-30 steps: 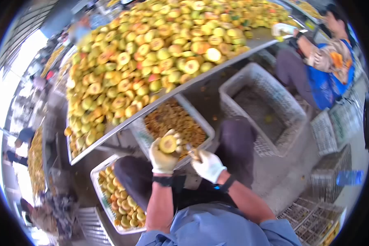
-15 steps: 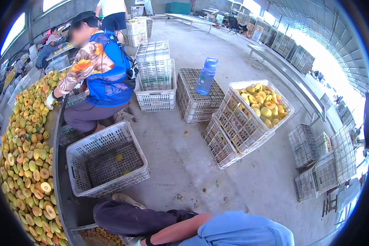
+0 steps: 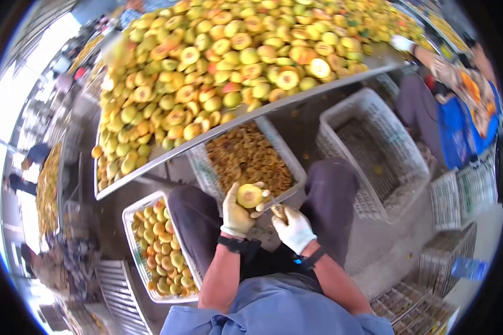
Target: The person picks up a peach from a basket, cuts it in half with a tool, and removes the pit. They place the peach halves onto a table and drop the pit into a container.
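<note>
The halved fruit (image 3: 249, 196) was gripped cut-face up in the left hand (image 3: 236, 216) over the crate of pits (image 3: 202, 174), a small tool (image 3: 277, 211) was clenched in the right hand (image 3: 294, 230), and the stone was probably best scooped with the tool kept turned away from the gloved fingers.

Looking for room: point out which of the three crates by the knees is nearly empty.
The right crate, almost bare; the middle crate holds brownish pieces, the left crate fruit halves.

White gloves are worn on the left hand (image 3: 237, 215) and right hand (image 3: 294, 229). The round cut fruit (image 3: 249, 196) below the grey metal table (image 3: 369, 62) is coloured yellow.
</note>
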`<state>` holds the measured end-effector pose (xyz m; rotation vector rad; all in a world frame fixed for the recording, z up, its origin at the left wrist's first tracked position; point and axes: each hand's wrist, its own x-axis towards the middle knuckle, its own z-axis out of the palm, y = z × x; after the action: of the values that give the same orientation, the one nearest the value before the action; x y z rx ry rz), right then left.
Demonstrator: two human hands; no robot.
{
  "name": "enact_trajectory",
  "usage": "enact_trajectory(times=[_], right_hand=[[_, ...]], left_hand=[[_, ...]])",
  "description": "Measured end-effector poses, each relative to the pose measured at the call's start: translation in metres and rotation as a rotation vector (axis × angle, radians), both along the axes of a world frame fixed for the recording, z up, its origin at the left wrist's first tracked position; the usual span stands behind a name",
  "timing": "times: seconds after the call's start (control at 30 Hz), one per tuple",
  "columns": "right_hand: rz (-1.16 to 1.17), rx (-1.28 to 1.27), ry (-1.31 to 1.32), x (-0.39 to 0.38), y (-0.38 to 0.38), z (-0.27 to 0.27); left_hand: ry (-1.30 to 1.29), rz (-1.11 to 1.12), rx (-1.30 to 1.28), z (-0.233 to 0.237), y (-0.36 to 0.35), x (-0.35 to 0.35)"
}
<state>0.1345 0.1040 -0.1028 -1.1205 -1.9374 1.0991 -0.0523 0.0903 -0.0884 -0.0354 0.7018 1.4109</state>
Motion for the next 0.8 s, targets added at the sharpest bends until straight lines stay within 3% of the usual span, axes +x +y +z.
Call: enact_trajectory(times=[0.1, 0.17, 0.2, 0.3, 0.37, 0.5, 0.63, 0.77, 0.8], right_hand=[[0.110, -0.215, 0.066, -0.012, 0.006, 0.007], [0.176, -0.266, 0.063, -0.019, 0.006, 0.003], [0.217, -0.239, 0.025, -0.021, 0.007, 0.003], [0.257, -0.193, -0.027, -0.029, 0.009, 0.013], [0.196, 0.035, -0.259, -0.032, 0.010, 0.014], [0.170, 0.116, -0.373, -0.039, 0.009, 0.016], [0.152, 0.075, -0.418, -0.045, 0.007, 0.014], [0.156, -0.042, -0.293, -0.041, 0.006, -0.002], [0.147, 0.034, -0.286, -0.040, 0.005, -0.003]], left_hand=[[0.019, 0.046, 0.041, -0.014, -0.011, -0.010], [0.041, 0.142, -0.095, -0.014, -0.013, -0.010], [-0.056, 0.098, 0.051, -0.023, -0.017, -0.018], [-0.002, 0.194, 0.066, -0.027, -0.018, -0.013], [-0.065, 0.196, 0.114, -0.032, -0.016, -0.013], [-0.175, 0.192, 0.129, -0.034, -0.007, -0.012], [-0.212, 0.250, 0.153, -0.032, -0.003, -0.004], [-0.132, 0.186, 0.213, -0.039, -0.006, -0.006], [-0.080, 0.186, 0.173, -0.035, -0.006, -0.007]])
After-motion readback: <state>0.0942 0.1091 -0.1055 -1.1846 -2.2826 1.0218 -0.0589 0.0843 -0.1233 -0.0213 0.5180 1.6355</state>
